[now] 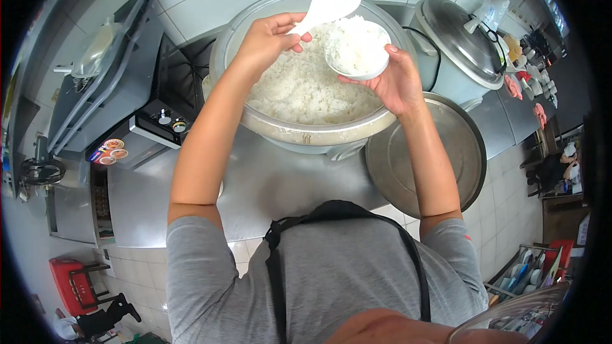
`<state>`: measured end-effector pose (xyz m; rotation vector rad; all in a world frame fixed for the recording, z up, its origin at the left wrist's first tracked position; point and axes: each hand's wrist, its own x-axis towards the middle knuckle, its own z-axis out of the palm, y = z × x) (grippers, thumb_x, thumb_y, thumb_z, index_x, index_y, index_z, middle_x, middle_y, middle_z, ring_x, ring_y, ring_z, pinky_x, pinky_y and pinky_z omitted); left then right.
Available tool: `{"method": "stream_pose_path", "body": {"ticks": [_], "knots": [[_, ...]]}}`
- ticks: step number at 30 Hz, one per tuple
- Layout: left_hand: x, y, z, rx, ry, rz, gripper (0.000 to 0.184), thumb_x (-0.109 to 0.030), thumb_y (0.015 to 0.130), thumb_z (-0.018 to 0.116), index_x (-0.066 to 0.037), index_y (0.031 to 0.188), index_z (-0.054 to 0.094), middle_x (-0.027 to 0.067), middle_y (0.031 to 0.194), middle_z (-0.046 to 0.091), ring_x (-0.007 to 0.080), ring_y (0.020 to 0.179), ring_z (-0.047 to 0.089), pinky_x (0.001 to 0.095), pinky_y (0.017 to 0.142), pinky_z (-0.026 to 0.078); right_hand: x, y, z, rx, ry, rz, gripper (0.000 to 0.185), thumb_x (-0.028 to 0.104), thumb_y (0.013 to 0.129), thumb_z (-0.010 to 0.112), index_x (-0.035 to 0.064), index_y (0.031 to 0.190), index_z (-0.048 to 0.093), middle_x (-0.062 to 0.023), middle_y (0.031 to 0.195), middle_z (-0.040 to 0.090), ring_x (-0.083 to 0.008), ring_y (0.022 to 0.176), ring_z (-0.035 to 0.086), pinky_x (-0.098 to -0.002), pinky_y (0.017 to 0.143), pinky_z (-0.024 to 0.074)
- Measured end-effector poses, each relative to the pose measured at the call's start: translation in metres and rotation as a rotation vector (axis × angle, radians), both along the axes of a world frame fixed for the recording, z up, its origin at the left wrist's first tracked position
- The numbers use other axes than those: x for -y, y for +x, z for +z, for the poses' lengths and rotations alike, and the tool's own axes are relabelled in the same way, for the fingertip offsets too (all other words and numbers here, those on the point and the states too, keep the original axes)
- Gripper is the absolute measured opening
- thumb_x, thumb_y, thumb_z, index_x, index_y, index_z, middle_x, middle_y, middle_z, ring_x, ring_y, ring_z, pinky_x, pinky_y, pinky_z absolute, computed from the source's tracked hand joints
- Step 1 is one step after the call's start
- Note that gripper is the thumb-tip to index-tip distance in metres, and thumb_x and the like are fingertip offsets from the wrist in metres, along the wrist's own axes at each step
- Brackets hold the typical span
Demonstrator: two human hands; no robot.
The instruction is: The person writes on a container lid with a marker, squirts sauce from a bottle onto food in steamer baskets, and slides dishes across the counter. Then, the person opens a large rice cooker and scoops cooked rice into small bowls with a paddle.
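Note:
My left hand (272,41) is closed round the handle of a white rice paddle (333,4), its broad head pointing up and to the right. In my right hand (398,83) is a small white bowl (368,76), heaped with cooked rice (354,48). Both hands are over a large rice cooker pot (280,129), and the paddle is just above and left of the bowl. A wide mass of white rice (303,92) lies inside the pot, partly hidden by my hands and the bowl.
A round metal lid (440,162) lies right of the pot on the steel counter (299,178). Behind it stands a second, lidded cooker (456,38) with a black cable. A dark microwave-like appliance (118,89) is on the left. People are partly visible at both far edges.

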<state>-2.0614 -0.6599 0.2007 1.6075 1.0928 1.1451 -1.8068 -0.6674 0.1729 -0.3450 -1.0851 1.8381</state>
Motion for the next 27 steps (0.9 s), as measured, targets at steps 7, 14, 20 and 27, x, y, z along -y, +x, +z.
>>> {"method": "stream_pose_path", "body": {"ticks": [7,14,20,27], "knots": [[0.020,-0.002,0.001,-0.334,0.366,0.120,0.039,-0.001,0.089,0.056,-0.007,0.128,0.061,0.0093,0.111,0.069,0.0176,0.100,0.066,0.0338,0.086,0.051,-0.004,0.002,-0.005,-0.022,-0.002,-0.029,0.064,0.034,0.091,0.051,-0.0050,0.139,0.032,-0.0222,0.138,0.046,-0.0385,0.122,0.053,-0.0581,0.100,0.0468],[-0.034,-0.014,-0.037,-1.421,0.684,0.306,0.021,-0.005,0.083,0.054,-0.008,0.095,0.071,0.0064,0.091,0.069,0.0196,0.094,0.062,0.0311,0.091,0.040,-0.006,0.002,-0.009,-0.089,0.040,-0.175,0.068,0.035,0.091,0.053,-0.0052,0.141,0.030,-0.0236,0.141,0.042,-0.0393,0.128,0.047,-0.0598,0.106,0.0419],[-0.029,0.011,-0.051,-1.607,0.962,-0.012,0.009,-0.006,0.078,0.057,-0.011,0.075,0.065,0.0021,0.076,0.065,0.0167,0.085,0.060,0.0297,0.091,0.038,-0.001,0.000,-0.004,-0.125,0.025,-0.160,0.061,0.034,0.094,0.051,-0.0023,0.140,0.032,-0.0206,0.140,0.043,-0.0382,0.128,0.048,-0.0593,0.103,0.0435],[-0.020,0.001,-0.055,-1.485,0.818,-0.072,0.010,-0.003,0.074,0.060,-0.011,0.077,0.065,0.0015,0.075,0.063,0.0169,0.084,0.059,0.0308,0.090,0.038,0.002,-0.002,-0.002,-0.101,0.041,-0.171,0.062,0.041,0.099,0.046,-0.0024,0.141,0.031,-0.0215,0.144,0.040,-0.0396,0.131,0.043,-0.0628,0.106,0.0388]]}}
